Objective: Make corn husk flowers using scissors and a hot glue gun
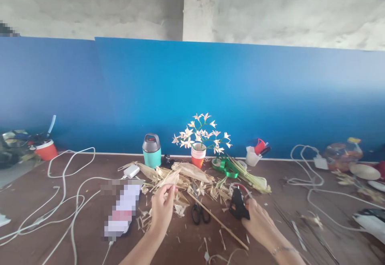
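Note:
My left hand [162, 209] pinches a pale dried corn husk piece [171, 178] between thumb and fingertips, above a heap of husk scraps [180, 172]. My right hand [260, 221] is closed at the side of a black tool [238, 204]; its exact kind I cannot make out. A red and white curved piece [240, 188] shows just behind the tool. Between my hands lie black-handled scissors [200, 213], blades toward the heap, and a thin stick [219, 221] slanting across the table. Behind the heap, pale star-shaped flowers [201, 134] on green stems stand in stacked paper cups [198, 156].
A phone [123, 211] and a charger [131, 171] lie left, with white cables [73, 201]. At the back stand a teal jar [152, 152], green ribbon [227, 166], pale stalks [254, 179] and a white cup [252, 157] of pens. A blue partition [180, 88] borders the table.

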Tool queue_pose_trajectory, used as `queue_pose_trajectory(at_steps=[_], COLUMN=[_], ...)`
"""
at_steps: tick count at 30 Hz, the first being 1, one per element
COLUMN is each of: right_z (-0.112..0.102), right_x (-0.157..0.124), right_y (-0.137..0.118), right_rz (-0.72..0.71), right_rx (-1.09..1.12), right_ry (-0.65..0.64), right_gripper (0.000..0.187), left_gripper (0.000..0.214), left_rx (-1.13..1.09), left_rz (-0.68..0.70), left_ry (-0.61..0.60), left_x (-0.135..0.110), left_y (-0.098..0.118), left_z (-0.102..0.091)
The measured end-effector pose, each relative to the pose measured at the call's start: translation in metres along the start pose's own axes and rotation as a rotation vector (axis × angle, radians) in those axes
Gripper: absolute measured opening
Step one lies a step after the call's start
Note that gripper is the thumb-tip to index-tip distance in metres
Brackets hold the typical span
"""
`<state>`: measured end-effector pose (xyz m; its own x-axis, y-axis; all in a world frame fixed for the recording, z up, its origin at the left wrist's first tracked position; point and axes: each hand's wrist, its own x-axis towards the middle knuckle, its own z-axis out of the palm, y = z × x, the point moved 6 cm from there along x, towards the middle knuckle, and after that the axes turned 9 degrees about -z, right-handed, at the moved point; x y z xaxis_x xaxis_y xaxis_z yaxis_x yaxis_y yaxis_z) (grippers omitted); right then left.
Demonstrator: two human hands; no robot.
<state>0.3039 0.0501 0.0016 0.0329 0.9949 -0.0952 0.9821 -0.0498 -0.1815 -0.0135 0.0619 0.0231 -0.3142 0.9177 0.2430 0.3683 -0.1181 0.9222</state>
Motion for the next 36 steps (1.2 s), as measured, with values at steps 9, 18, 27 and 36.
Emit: queue_pose_trajectory(at_steps=[9,18,27,36], right_z=[-0.041,0.025,0.015,0.004], right_x=[-0.004,0.019,0.039,0.027], right_y=[-0.109,-0.202,-0.173,-0.173], right_rz=[-0.389,-0.770,-0.505,-0.410], right_rx=[-0.020,0.208,1.029,1.214], right_ry=[0.240,0.114,0.139,0.349], right_gripper=[0.024,0.033,0.006,0.016], left_gripper=[0.034,0.031,0.030,0.028], left_rx=[-0.015,-0.018,-0.053,-0.001], left_rz=[0.009,0.020,-0.014,0.066], left_ry=[0.023,0.074,0.042,0.039], left_x=[-0.001,0.002,0.000,-0.020], left_y=[0.001,-0.003,-0.008,0.011], left_z=[-0.001,-0.006,0.000,0.007])
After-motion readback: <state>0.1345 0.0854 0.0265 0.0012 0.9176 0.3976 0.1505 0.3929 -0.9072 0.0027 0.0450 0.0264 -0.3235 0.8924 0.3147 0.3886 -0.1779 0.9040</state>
